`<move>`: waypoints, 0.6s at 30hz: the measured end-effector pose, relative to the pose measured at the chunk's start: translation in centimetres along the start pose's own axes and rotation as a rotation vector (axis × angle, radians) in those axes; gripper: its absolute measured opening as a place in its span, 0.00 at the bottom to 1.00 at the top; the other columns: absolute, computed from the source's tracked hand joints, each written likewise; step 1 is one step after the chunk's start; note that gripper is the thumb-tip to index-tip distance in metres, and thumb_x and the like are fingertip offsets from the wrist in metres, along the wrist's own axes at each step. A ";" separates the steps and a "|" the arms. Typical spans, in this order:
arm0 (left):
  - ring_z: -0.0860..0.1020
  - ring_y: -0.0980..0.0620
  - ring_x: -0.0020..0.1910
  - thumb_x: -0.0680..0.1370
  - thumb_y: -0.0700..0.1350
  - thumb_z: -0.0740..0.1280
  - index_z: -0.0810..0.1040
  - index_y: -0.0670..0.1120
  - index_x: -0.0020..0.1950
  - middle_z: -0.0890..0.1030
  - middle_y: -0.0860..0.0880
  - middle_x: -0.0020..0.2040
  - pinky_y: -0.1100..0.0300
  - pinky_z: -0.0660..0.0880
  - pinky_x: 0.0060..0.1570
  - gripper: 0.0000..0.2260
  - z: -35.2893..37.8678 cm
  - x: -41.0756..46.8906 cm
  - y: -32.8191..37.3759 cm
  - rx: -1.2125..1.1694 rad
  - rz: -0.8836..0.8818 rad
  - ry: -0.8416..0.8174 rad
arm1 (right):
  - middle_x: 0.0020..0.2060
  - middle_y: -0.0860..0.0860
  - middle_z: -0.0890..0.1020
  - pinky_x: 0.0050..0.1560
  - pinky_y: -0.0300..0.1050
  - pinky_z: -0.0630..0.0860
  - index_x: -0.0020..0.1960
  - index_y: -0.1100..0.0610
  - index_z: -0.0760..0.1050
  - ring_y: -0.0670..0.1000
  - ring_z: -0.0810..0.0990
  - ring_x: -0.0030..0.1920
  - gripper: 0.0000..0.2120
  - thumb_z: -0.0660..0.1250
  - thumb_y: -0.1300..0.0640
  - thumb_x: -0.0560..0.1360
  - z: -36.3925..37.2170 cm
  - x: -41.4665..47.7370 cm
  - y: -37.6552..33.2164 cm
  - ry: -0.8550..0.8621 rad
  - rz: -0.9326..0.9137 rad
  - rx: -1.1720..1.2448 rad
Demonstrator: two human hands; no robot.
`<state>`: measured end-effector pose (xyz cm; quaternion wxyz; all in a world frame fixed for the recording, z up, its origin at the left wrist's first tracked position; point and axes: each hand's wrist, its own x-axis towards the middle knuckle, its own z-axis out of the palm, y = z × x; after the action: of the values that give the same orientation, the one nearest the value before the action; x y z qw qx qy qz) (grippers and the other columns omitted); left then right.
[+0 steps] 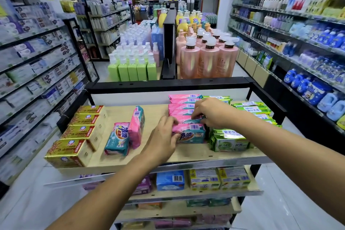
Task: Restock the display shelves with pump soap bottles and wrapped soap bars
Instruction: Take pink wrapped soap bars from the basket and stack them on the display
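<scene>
On the wooden top shelf [155,114] a row of pink wrapped soap bars [183,107] runs back from the front. My left hand [164,136] grips the left end of the front pink-and-teal bar [192,132]. My right hand [211,112] pinches the bar just behind it, fingers curled over its top. Two loose pink-and-teal bars [128,132] lie to the left, one on its edge. Gold-wrapped soap boxes [82,132] line the left side, green wrapped bars [231,140] the right. Green pump bottles [132,69] and pink pump bottles [207,58] stand on the display beyond.
A black frame rail [168,84] borders the shelf's far side. Lower shelves hold blue, yellow and purple soap packs [203,179]. Stocked aisle shelving [37,65] flanks the left, and more shelving [298,43] the right. White floor shows on both sides.
</scene>
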<state>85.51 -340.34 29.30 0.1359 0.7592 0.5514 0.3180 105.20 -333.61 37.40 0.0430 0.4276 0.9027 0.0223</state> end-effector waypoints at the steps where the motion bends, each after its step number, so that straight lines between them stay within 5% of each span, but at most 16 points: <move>1: 0.76 0.51 0.55 0.78 0.42 0.69 0.71 0.47 0.59 0.68 0.50 0.59 0.57 0.76 0.57 0.12 0.1 -0.1 0.0 -0.010 0.000 0.024 | 0.55 0.49 0.81 0.59 0.46 0.73 0.61 0.51 0.82 0.52 0.77 0.58 0.17 0.68 0.61 0.74 0.0 -0.3 -0.1 -0.009 0.010 0.003; 4: 0.78 0.49 0.52 0.78 0.42 0.68 0.71 0.46 0.57 0.66 0.49 0.59 0.54 0.78 0.55 0.10 0.3 -0.1 0.5 -0.027 -0.028 0.069 | 0.57 0.49 0.80 0.61 0.46 0.73 0.61 0.52 0.81 0.52 0.77 0.59 0.17 0.63 0.59 0.75 0.0 -0.8 -0.6 -0.009 0.031 0.027; 6: 0.78 0.48 0.52 0.78 0.41 0.68 0.70 0.47 0.56 0.67 0.48 0.61 0.52 0.79 0.53 0.10 0.6 -0.2 0.9 -0.001 -0.040 0.079 | 0.55 0.48 0.79 0.57 0.49 0.75 0.61 0.51 0.80 0.52 0.77 0.59 0.17 0.65 0.46 0.76 0.2 -0.9 -1.1 0.017 0.018 -0.005; 9: 0.77 0.50 0.53 0.78 0.42 0.68 0.69 0.48 0.58 0.67 0.47 0.64 0.53 0.79 0.53 0.11 0.6 -0.4 1.0 -0.001 -0.046 0.069 | 0.57 0.46 0.77 0.54 0.51 0.77 0.66 0.47 0.74 0.52 0.75 0.59 0.31 0.66 0.31 0.70 0.9 -0.8 -1.5 0.001 0.008 -0.106; 15: 0.74 0.53 0.51 0.78 0.50 0.67 0.74 0.49 0.57 0.73 0.55 0.49 0.57 0.74 0.53 0.10 -3.9 -0.1 -1.8 0.169 -0.001 0.179 | 0.57 0.46 0.76 0.49 0.46 0.75 0.67 0.45 0.72 0.51 0.74 0.60 0.31 0.69 0.33 0.69 1.9 -0.6 -1.4 0.075 -0.011 -0.104; 18: 0.72 0.47 0.56 0.74 0.60 0.69 0.75 0.49 0.60 0.74 0.49 0.53 0.54 0.70 0.56 0.20 -6.6 1.0 -4.2 0.369 -0.189 0.211 | 0.57 0.45 0.75 0.46 0.46 0.74 0.67 0.45 0.72 0.51 0.73 0.59 0.30 0.69 0.33 0.69 2.0 -0.7 -1.4 0.086 -0.015 -0.097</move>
<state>78.35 -338.90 32.24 -0.0346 0.6785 0.6802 0.2754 104.77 -335.04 35.29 0.0251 0.4168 0.9048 0.0839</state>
